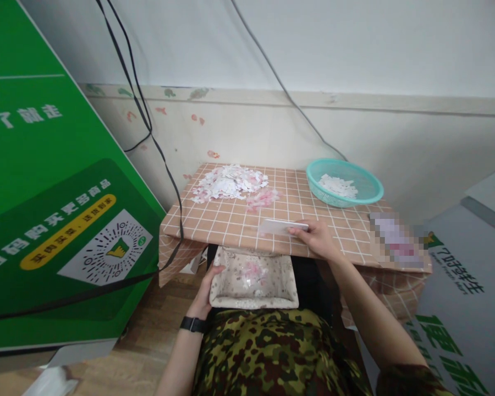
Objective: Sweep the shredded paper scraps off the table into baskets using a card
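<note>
My left hand [205, 291] grips the left side of a fabric-lined basket [253, 302], cream with small brown spots, held at the table's front edge above my lap. A few pink and white scraps [253, 270] lie on its bottom. My right hand [314, 237] is closed on the right end of a flat white card [274, 226], which stands on its edge on the tablecloth close to the front. Behind the card, a small smear of pink scraps [264, 199] lies beside a larger heap of white and pink scraps [231, 183].
A turquoise plastic colander [375, 195] with white scraps [338, 186] stands at the back right of the checked tablecloth [289, 192]. A blurred item [396, 237] lies at the right edge. Green panel [66, 181] at left; black cable [175, 190] hangs before the table's left corner.
</note>
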`<state>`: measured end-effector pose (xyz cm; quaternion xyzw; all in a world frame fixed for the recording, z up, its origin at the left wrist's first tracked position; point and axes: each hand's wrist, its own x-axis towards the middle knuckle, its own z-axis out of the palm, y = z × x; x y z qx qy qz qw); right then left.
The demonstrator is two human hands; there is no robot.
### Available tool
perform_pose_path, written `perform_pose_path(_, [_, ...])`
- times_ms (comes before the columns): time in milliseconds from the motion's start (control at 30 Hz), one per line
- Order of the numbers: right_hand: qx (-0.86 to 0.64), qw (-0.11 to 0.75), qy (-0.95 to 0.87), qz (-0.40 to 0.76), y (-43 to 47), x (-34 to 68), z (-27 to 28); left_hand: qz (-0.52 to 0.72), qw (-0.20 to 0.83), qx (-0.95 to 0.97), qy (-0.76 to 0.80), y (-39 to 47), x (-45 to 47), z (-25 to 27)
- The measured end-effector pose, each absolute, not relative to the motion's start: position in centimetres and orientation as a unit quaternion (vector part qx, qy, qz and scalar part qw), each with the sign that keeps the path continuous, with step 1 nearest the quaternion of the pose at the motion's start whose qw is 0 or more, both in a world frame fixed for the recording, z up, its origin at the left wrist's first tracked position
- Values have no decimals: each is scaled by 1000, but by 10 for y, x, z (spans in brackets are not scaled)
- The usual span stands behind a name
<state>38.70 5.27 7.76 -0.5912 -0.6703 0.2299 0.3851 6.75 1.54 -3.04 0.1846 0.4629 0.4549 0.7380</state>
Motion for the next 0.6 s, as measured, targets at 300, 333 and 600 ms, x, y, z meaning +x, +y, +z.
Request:
perform_pose_path(300, [-561, 408, -675, 253, 47, 364, 76, 456, 748, 160, 455, 18, 63, -10])
perform_pose_path(333, [-552, 407, -680, 260, 44, 360, 75, 455, 749, 161, 454, 19, 63, -8])
perform_pose_path(600, [-550, 403, -677, 276, 41, 356, 80, 460, 738, 160, 467, 20, 63, 6])
